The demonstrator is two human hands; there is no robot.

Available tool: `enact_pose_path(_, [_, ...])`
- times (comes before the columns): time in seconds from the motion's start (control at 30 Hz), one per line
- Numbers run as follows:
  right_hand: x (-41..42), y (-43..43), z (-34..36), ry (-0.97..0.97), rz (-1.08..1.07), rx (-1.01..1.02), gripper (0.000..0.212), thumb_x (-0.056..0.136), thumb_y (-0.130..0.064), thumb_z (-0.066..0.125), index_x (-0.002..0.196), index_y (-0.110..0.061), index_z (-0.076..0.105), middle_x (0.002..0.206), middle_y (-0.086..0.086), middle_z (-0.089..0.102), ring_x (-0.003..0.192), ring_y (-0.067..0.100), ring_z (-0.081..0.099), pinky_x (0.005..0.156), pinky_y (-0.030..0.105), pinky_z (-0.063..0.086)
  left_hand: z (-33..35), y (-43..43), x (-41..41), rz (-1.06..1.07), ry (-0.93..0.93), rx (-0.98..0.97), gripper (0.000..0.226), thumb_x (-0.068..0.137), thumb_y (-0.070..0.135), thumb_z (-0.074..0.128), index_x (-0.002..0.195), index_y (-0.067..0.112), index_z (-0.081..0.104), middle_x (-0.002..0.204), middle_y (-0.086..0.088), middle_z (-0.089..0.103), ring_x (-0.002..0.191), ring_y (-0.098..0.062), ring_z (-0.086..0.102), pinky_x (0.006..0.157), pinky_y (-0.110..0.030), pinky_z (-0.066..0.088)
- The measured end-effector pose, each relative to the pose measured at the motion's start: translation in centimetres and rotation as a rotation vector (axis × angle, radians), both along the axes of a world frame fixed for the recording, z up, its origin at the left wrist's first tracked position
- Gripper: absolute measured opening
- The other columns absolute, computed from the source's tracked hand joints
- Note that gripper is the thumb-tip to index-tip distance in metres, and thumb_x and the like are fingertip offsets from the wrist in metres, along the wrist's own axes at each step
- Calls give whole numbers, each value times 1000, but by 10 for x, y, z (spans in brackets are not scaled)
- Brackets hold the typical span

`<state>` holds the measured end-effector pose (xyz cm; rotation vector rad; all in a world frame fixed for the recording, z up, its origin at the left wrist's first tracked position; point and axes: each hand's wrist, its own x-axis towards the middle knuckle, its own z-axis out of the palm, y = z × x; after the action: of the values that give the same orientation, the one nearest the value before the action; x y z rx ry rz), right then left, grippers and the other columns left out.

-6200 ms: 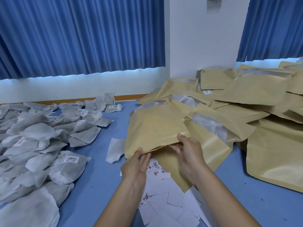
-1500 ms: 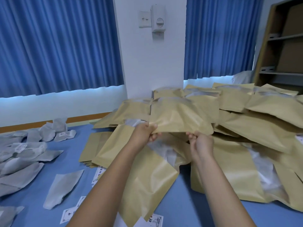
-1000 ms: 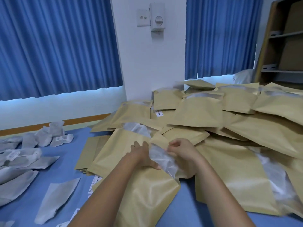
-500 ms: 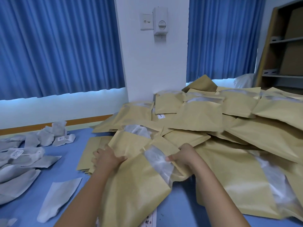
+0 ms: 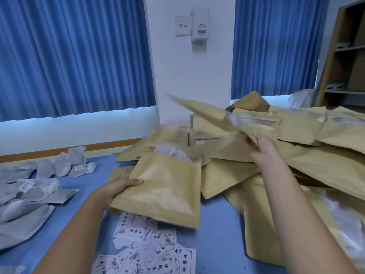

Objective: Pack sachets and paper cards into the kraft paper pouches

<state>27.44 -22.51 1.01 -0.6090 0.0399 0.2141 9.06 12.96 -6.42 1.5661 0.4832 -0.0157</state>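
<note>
Blue table (image 5: 219, 234) carries grey sachets (image 5: 29, 194) at left, printed paper cards (image 5: 150, 252) in front (overlapping), kraft pouches (image 5: 316, 165) heaped at right.

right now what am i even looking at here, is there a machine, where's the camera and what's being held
There is no machine here: these are a person's two bare hands, filmed by one wide camera worn on the head, looking forward and down. The left hand grips a kraft pouch by its near left corner, thumb on top. The right hand pinches a second pouch, lifted and blurred, above the pile of pouches on the right. All this lies on a blue table. Grey-white sachets are spread at the left, and printed paper cards lie nearest the person, partly under the held pouch.
</note>
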Motion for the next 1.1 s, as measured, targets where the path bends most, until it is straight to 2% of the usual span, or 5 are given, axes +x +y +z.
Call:
enact_pose_path(0.23, [-4, 67, -31, -82, 72, -125, 69, 95, -42, 50, 149, -8, 23, 153, 15, 27, 137, 33, 36, 110, 42, 33, 54, -28, 45, 109, -309, -25, 43, 90, 19, 62, 131, 12, 50, 95, -6, 71, 74, -17, 69, 60, -27, 56])
enact_pose_path(0.47, [-22, 85, -79, -108, 278, -97, 81, 75, -53, 62, 142, -24, 29, 129, 19, 46, 93, 39, 69, 69, 41, 58, 88, -112, 164, 235, -326, -138, 28, 97, 4, 48, 125, 1, 49, 102, -16, 62, 83, -24, 59, 59, -31, 49])
enact_pose_path(0.63, [0, 88, -67, -113, 232, -169, 40, 93, -16, 58, 125, 5, 47, 113, 25, 62, 78, 28, 72, 60, 26, 57, 52, -136, 197, 2, -88, 484, 29, 100, 17, 42, 78, 0, 52, 70, -13, 56, 55, -23, 49, 52, -26, 41])
enact_pose_path(0.93, [66, 112, -39, 172, -51, 44, 44, 105, -25, 32, 128, 8, 51, 128, 24, 57, 122, 33, 53, 104, 32, 38, 26, -123, 224, -136, -176, 921, 60, 97, 34, 48, 148, 14, 24, 141, -13, 47, 125, -29, 48, 97, -33, 40])
enact_pose_path(1.1, [53, 144, -50, 87, 111, -152, 13, 98, -3, 43, 106, 1, 52, 98, 17, 61, 74, 20, 71, 49, 20, 51, 10, -101, 214, -188, -279, 899, 68, 93, 25, 51, 151, 32, 15, 151, -6, 31, 125, -26, 49, 98, -41, 45])
